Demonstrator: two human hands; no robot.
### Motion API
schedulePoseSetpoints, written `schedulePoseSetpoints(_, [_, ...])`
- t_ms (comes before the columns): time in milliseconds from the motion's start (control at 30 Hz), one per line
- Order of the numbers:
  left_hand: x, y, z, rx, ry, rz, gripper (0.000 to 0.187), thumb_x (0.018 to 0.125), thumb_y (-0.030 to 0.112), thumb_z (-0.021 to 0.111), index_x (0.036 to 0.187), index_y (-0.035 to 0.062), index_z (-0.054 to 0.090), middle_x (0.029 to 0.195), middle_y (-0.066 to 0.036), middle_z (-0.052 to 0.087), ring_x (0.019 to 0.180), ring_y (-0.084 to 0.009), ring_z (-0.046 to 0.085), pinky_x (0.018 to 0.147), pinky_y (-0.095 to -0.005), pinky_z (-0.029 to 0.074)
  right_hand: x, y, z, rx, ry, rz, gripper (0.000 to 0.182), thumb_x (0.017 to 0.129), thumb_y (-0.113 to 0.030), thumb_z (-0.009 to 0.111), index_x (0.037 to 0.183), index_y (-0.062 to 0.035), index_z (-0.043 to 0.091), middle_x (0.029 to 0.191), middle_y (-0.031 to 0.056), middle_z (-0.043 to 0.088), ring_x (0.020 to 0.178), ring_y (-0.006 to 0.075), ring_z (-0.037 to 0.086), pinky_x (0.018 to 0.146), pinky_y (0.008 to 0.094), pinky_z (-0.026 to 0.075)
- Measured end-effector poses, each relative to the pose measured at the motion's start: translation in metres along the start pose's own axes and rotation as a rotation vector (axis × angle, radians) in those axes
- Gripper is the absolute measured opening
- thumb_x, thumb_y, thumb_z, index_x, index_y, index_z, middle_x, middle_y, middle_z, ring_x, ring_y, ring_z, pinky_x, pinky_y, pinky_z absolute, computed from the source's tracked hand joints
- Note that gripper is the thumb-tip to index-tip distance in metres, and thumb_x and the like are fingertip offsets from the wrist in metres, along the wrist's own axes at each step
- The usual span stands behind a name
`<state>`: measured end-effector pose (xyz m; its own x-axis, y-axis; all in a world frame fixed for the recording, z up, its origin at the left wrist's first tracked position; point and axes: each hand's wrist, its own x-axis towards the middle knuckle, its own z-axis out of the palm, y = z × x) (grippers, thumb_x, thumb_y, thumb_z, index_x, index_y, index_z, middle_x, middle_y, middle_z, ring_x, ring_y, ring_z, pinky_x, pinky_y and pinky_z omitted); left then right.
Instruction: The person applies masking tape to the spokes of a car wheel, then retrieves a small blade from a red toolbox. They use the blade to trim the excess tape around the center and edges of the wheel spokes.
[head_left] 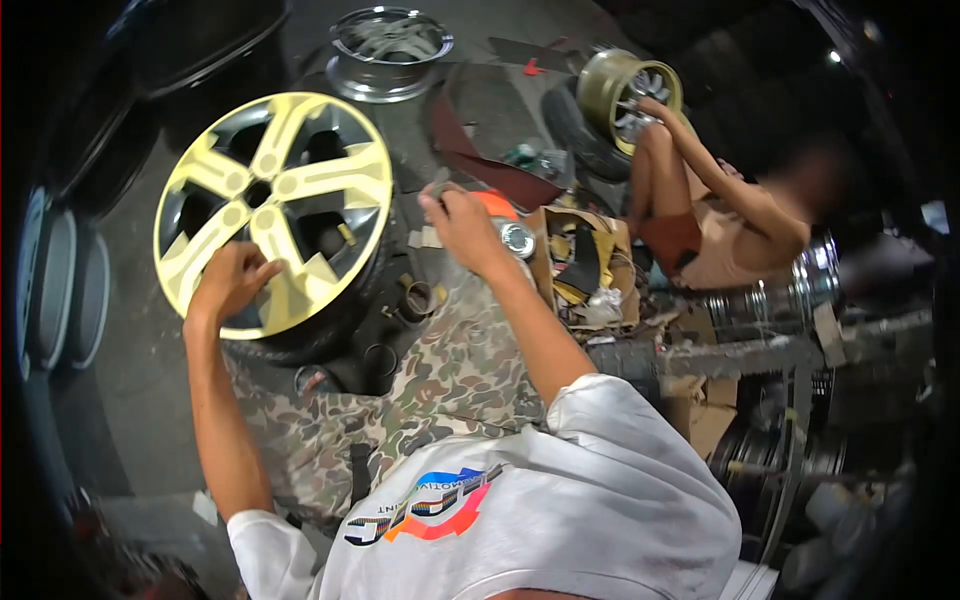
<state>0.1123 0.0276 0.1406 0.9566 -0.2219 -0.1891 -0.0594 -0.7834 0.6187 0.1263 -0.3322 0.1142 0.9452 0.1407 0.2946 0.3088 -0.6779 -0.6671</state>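
Note:
A large wheel rim (303,183) with pale yellow spoke faces and dark recesses lies on a tyre (310,337) in front of my knees. My left hand (233,283) rests on a lower spoke, fingers bent over it and thumb pointing right. To the right of the rim, my right hand (463,228) is raised and closed around a small greyish piece (440,186); its kind is too small to make out. A short yellow strip (346,234) sits on the rim's right side.
A cardboard box (628,285) with scraps stands right of my right hand, beside a round metal tin (517,239). A chrome rim (388,80) lies farther back. At right, another person (735,225) sits working on a gold rim (607,98). Grey rims (88,290) stand at left.

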Motion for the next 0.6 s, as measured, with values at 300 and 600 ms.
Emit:
schedulePoseSetpoints(300, [0.003, 0.037, 0.012, 0.02, -0.055, 0.059, 0.034, 0.09, 0.027, 0.073, 0.093, -0.0066, 0.072, 0.079, -0.022, 0.069, 0.068, -0.0313, 0.066, 0.067, -0.04, 0.05, -0.004, 0.002, -0.005, -0.086, 0.054, -0.036, 0.021, 0.097, -0.016, 0.062, 0.098, 0.004, 0.064, 0.086, 0.0215, 0.066, 0.077, 0.0393, 0.064, 0.069, 0.0449, 0.048])
schedulePoseSetpoints(600, [-0.001, 0.004, 0.096, 0.465, 0.256, 0.179, 0.082, 0.098, 0.047, 0.055, 0.145, -0.0147, 0.031, 0.15, -0.035, 0.035, 0.141, -0.0454, 0.035, 0.117, -0.0475, 0.03, -0.001, -0.003, -0.003, -0.06, -0.076, 0.09, 0.029, 0.101, -0.024, 0.055, 0.102, 0.0033, 0.067, 0.099, 0.0214, 0.067, 0.096, 0.0374, 0.064, 0.085, 0.0444, 0.048])
